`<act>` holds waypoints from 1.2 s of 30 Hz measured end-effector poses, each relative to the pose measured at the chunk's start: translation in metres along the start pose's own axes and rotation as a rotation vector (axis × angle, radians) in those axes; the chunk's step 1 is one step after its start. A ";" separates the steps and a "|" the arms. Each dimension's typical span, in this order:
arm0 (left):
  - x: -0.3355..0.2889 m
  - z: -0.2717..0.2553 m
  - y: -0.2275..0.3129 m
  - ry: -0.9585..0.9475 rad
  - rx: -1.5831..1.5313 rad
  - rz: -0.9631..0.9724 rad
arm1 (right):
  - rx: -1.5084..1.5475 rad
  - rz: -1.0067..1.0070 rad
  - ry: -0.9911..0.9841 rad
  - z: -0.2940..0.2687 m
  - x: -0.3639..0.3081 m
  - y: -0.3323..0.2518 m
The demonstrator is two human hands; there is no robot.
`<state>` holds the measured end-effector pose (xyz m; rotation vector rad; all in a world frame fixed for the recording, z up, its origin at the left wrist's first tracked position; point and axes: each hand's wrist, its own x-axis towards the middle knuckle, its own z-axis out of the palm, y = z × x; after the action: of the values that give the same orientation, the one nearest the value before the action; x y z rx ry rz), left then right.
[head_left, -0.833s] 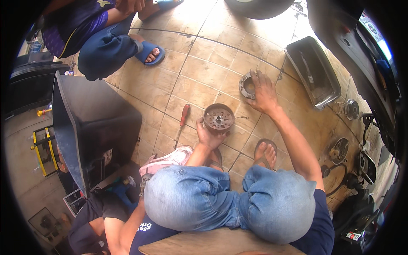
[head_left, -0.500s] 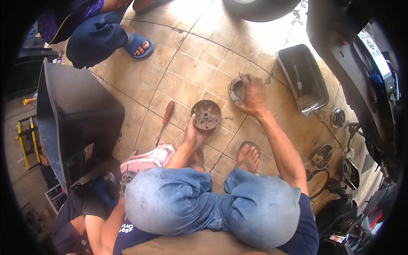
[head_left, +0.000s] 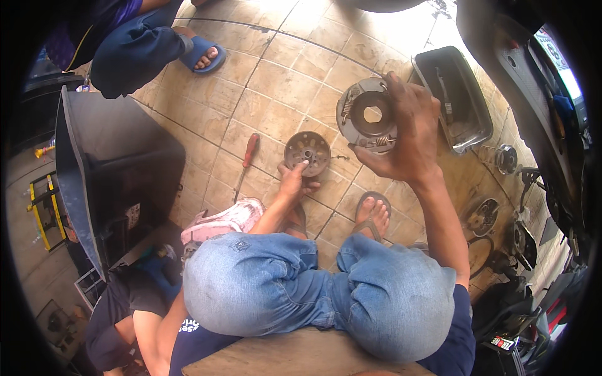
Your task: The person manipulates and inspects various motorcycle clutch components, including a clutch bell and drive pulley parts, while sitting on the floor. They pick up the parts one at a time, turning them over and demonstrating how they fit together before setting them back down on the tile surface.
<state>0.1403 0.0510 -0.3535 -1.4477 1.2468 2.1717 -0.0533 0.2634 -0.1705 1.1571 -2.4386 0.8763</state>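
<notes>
In my right hand [head_left: 414, 135] is a clutch shoe assembly [head_left: 351, 128], a round grey metal part with springs and a hole through its middle. My fingers and thumb grip its right side and tilt its face up toward me. Lower and to the left, my left hand [head_left: 291, 185] holds a brown, worn clutch bell [head_left: 307, 150] by its near rim, the thumb lying over its face. The two parts are apart. A screwdriver with a red handle [head_left: 251, 150] lies on the tiles left of the bell.
A black tray [head_left: 419, 62] lies at the right, beyond my right hand. Several metal parts, among them a spring-and-disc piece [head_left: 505, 159], lie along the right. A big black bin [head_left: 125, 156] stands at left. Pink cloth [head_left: 229, 219] lies by my left knee. Another person's sandalled foot [head_left: 205, 57] is far left.
My right hand has raised the clutch shoe assembly toward me and turned its face up. My left hand has shifted its thumb onto the face of the clutch bell.
</notes>
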 end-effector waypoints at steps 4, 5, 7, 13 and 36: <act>0.007 -0.005 -0.005 0.011 0.031 0.001 | 0.057 -0.050 0.058 -0.010 0.006 -0.010; 0.006 -0.005 -0.006 0.009 0.039 0.014 | 0.072 -0.060 0.081 -0.011 0.007 -0.012; 0.005 0.000 -0.005 0.013 0.062 0.048 | 0.111 -0.046 0.082 -0.014 0.008 -0.016; 0.011 -0.007 -0.009 0.060 0.233 0.168 | 0.944 0.407 0.143 0.006 -0.005 -0.033; 0.010 -0.028 0.003 -0.090 0.486 0.290 | 1.740 0.636 0.066 0.031 -0.038 -0.028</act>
<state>0.1520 0.0256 -0.3642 -1.0118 1.8789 1.8727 -0.0078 0.2528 -0.2026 0.4356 -1.4849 3.3512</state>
